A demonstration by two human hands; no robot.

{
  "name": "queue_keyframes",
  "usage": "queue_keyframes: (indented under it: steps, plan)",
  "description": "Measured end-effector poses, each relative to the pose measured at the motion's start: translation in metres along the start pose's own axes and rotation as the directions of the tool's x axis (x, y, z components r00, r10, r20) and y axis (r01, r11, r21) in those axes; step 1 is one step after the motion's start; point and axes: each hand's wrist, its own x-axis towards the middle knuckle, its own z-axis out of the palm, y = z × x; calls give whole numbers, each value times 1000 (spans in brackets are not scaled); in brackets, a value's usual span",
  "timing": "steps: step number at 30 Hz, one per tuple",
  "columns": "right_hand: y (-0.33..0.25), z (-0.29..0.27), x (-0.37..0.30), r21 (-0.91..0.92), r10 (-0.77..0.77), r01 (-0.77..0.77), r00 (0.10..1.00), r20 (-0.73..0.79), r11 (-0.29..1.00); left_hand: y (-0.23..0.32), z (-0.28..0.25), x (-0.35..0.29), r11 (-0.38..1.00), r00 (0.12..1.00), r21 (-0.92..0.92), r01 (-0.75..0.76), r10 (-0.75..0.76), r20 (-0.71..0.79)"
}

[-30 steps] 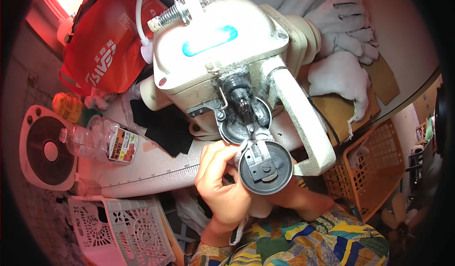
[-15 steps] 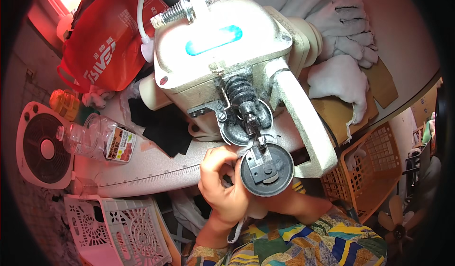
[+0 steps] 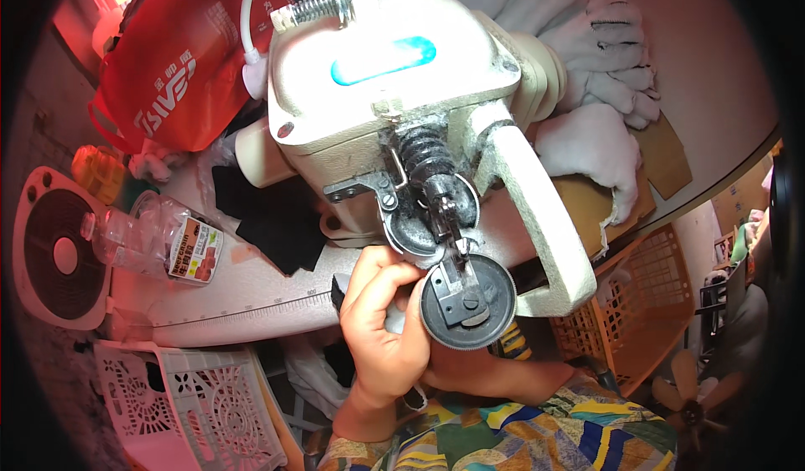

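A cream-coloured sewing machine (image 3: 386, 93) with lint on its black parts stands in the middle. A round, dark toothed disc (image 3: 503, 320) sits at its lower front. My left hand (image 3: 381, 328) is just left of the disc, fingers curled and thumb raised, closed on pale cloth that shows only partly. A small dark patch (image 3: 340, 291) sticks out behind its fingers. My right hand (image 3: 453, 366) lies below and behind the disc, its fingers hidden. A bit of white cloth (image 3: 417, 400) hangs under my wrists.
White gloves (image 3: 616, 60) lie piled at the back right over cardboard (image 3: 667, 156). At the left are a red bag (image 3: 180, 85), a clear plastic jar (image 3: 159, 236), a small fan (image 3: 63, 253) and black cloth (image 3: 277, 223). A white basket (image 3: 222, 404) and an orange basket (image 3: 641, 303) stand below the table.
The whole view has shifted slightly, with most things a little further left. My left hand has turned a little more upright beside the disc, and the dark patch now shows behind its fingers.
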Motion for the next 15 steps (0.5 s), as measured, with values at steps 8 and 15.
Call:
queue_keyframes:
  steps: [8,15]
  plan:
    - [6,13,-11,16,-37,38,998,-43,999,6,2,-3,996,994,87,-29,38,-100]
    - [1,9,-5,44,-27,29,999,-40,999,0,-10,12,988,973,37,-153,144,178]
